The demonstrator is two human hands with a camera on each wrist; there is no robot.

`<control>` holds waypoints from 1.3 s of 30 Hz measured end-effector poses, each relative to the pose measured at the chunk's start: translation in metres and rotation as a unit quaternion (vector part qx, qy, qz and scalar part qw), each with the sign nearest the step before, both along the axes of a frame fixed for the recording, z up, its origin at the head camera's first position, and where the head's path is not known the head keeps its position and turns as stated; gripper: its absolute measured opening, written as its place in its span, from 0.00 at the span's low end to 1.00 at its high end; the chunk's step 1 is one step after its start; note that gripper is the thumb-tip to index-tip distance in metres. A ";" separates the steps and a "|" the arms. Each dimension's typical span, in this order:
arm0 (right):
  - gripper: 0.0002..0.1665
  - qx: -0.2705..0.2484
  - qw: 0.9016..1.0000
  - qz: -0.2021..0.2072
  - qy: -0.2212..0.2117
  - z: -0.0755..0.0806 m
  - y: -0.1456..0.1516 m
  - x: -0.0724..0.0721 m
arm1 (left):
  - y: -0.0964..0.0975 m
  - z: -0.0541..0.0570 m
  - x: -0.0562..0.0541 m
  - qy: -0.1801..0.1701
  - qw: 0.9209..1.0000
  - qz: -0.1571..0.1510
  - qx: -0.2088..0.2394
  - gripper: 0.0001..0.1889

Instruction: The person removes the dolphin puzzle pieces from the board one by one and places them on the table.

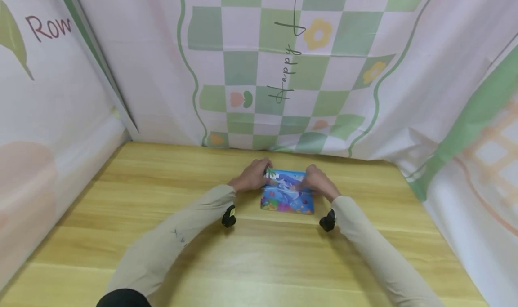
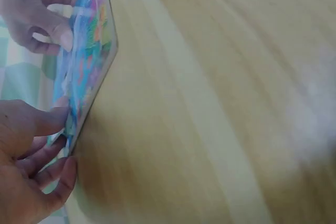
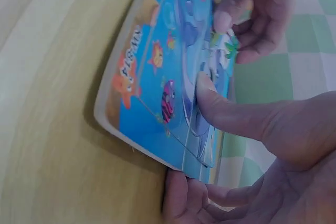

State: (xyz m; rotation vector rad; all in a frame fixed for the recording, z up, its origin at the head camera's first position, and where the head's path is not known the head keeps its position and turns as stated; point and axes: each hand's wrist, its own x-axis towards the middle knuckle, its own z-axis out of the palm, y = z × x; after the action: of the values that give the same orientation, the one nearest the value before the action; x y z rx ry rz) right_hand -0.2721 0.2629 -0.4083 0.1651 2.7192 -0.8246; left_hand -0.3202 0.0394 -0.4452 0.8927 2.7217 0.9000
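Note:
A flat dolphin jigsaw puzzle (image 1: 286,203) with a blue undersea picture lies on the wooden table between both hands. Its upper left side is gripped by my left hand (image 1: 252,175), thumb on the picture and fingers at the edge. My right hand (image 1: 319,181) holds the opposite side: in the right wrist view the thumb (image 3: 231,111) presses on the dolphin and the other fingers (image 3: 181,195) curl at the board's edge. A pale shiny line runs across the middle of the picture. Piece outlines show in the puzzle (image 3: 157,82), whose border is pale and thick.
The wooden table (image 1: 259,262) meets a hanging cloth (image 1: 283,73) with green checks and lettering just behind the hands. More printed cloth stands along the left and right sides. A black rounded shape (image 1: 123,298) shows at the bottom left.

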 end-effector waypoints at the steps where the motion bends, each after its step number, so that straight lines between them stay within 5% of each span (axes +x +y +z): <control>1: 0.46 -0.004 1.000 0.000 -0.003 0.001 0.000 0.001 | 0.000 0.000 0.000 0.001 1.000 0.002 0.005 0.24; 4: 0.43 -0.009 1.000 -0.004 -0.003 0.002 -0.003 0.001 | -0.001 -0.002 0.000 0.012 1.000 0.004 0.019 0.23; 10: 0.44 0.073 0.997 0.003 0.017 0.002 -0.015 -0.004 | -0.005 -0.003 0.001 0.029 0.998 -0.008 0.059 0.21; 18: 0.48 0.087 0.996 -0.012 -0.014 0.001 -0.017 -0.010 | -0.014 -0.006 0.000 -0.077 0.986 0.029 0.142 0.15; 26: 0.46 0.119 0.993 -0.009 0.018 0.001 -0.023 -0.004 | -0.022 0.003 0.001 -0.164 0.938 0.118 0.282 0.16; 33: 0.39 0.090 0.995 -0.021 0.026 -0.004 -0.018 -0.005 | -0.040 0.011 -0.004 -0.246 0.895 0.104 0.357 0.19; 39: 0.31 0.007 0.999 -0.036 0.017 -0.004 -0.005 -0.005 | -0.061 0.010 -0.004 -0.275 0.887 0.105 0.357 0.22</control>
State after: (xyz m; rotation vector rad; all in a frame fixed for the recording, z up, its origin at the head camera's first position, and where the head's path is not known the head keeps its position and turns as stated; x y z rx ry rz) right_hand -0.2770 0.2581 -0.4127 0.2554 2.7652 -0.8343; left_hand -0.3242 -0.0216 -0.4356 0.3147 2.0064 1.9185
